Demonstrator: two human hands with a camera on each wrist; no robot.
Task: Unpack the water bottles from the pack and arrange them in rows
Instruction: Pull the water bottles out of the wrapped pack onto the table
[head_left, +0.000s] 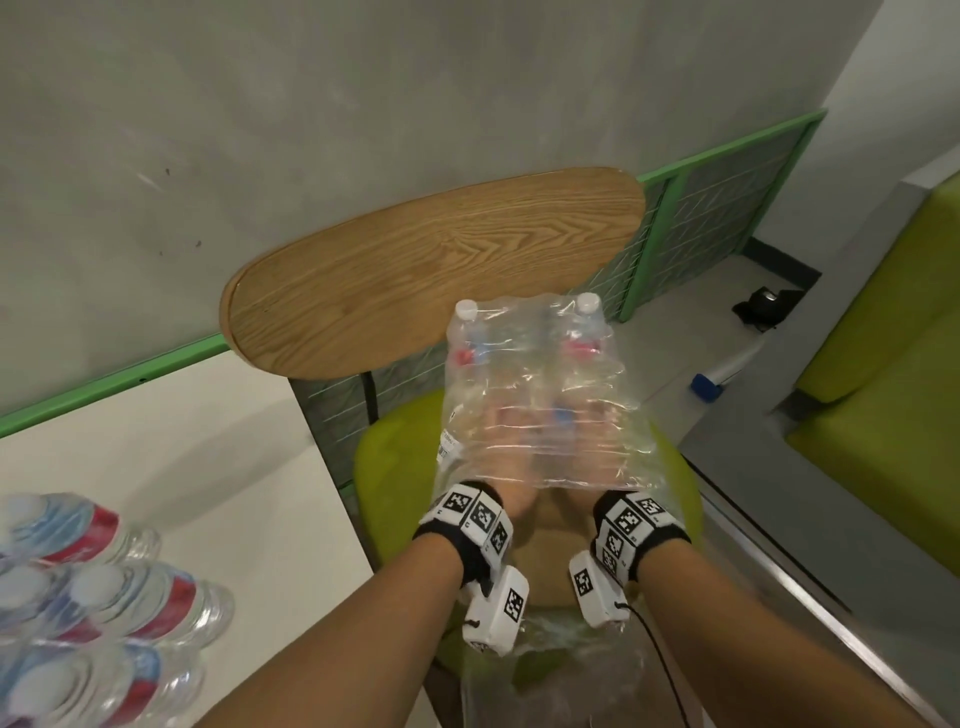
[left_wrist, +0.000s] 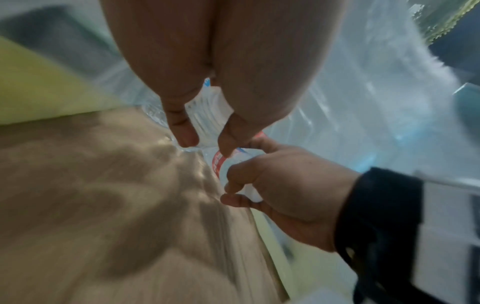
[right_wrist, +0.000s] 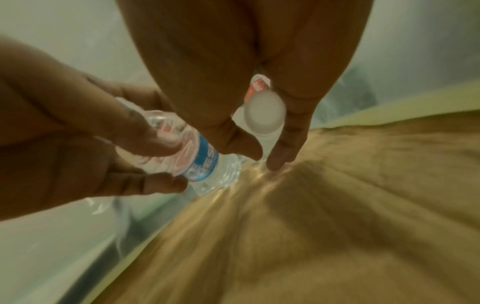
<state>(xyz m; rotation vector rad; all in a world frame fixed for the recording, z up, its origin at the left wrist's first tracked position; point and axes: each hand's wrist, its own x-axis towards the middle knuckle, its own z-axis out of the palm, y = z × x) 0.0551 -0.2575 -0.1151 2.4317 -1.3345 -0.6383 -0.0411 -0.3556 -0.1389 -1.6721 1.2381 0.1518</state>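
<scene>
A clear plastic pack wrap (head_left: 535, 374) lies on a green chair (head_left: 395, 457), and both my hands reach inside it. Two bottles (head_left: 470, 332) with white caps stand at its far end. My left hand (head_left: 511, 457) grips a water bottle (left_wrist: 207, 111) between fingers and thumb (left_wrist: 205, 142). My right hand (head_left: 592, 457) grips another bottle by its neck, white cap (right_wrist: 265, 111) toward the wrist camera. In the right wrist view the left hand (right_wrist: 130, 148) curls round a blue and red labelled bottle (right_wrist: 202, 164). Several unpacked bottles (head_left: 104, 582) stand on the white table (head_left: 234, 467).
A wooden oval top (head_left: 431, 270) stands beyond the chair against the grey wall. A green sofa (head_left: 883, 364) is at the right, with a grey ledge (head_left: 753, 467) beside the chair. A blue-capped white object (head_left: 722, 374) and a black item (head_left: 763, 306) lie on the floor.
</scene>
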